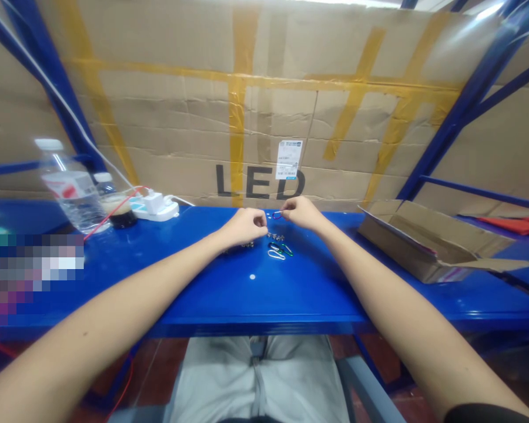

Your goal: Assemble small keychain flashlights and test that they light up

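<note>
Both my arms reach out over a blue table (pixel 255 299). My right hand (pixel 300 212) pinches a small purple clip (pixel 277 215) between thumb and fingers. My left hand (pixel 245 226) is curled closed just left of it, fingertips pinched together on something too small to make out. Just in front of the hands lie several small carabiner clips (pixel 278 251), green, dark and silver, beside a cluster of tiny metal parts (pixel 275 237). More small dark pieces lie half hidden under my left hand.
An open cardboard box (pixel 423 241) lies on the right of the table. At the left stand a clear water bottle (pixel 70 191), a dark-based jar (pixel 117 208) and a white power strip (pixel 154 207) with a red cable. A taped cardboard wall (pixel 255 117) marked LED closes the back.
</note>
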Action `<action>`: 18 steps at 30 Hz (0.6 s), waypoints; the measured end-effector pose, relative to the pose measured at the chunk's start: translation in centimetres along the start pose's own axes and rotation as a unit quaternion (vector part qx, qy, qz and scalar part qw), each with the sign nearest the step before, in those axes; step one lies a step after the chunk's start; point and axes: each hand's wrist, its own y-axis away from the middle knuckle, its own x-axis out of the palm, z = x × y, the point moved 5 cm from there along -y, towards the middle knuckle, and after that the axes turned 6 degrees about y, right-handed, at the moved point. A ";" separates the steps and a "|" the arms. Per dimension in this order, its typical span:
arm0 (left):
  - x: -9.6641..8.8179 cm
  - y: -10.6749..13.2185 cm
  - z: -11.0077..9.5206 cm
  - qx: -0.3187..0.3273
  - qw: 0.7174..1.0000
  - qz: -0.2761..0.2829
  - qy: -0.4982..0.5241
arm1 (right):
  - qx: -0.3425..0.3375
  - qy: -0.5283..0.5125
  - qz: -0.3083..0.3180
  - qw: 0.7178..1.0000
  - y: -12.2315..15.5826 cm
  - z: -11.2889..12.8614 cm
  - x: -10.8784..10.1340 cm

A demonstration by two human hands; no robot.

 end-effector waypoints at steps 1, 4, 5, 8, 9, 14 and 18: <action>0.2 0.1 -0.2 0.001 1.000 0.014 -0.016 | -0.002 -0.002 0.004 1.000 0.0 0.1 -0.2; 0.4 0.1 -0.1 0.007 0.998 0.031 -0.046 | -0.006 -0.013 0.034 0.999 0.2 0.5 -0.8; 0.4 0.0 0.1 0.008 0.998 0.028 -0.052 | -0.007 -0.018 0.047 0.999 0.3 0.6 -1.0; 0.4 -0.4 1.2 0.006 0.998 0.008 -0.061 | -0.018 -0.036 0.092 0.995 0.6 0.7 -1.3; 0.6 -0.6 1.5 0.007 0.998 0.006 -0.062 | -0.022 -0.042 0.110 0.993 0.8 0.8 -1.4; 1.7 -0.9 2.2 0.002 0.995 0.026 -0.101 | -0.038 -0.040 0.187 0.981 1.6 1.5 -0.9; 1.1 -1.1 2.0 0.010 0.992 0.024 -0.127 | -0.057 -0.017 0.240 0.969 2.2 2.5 -0.1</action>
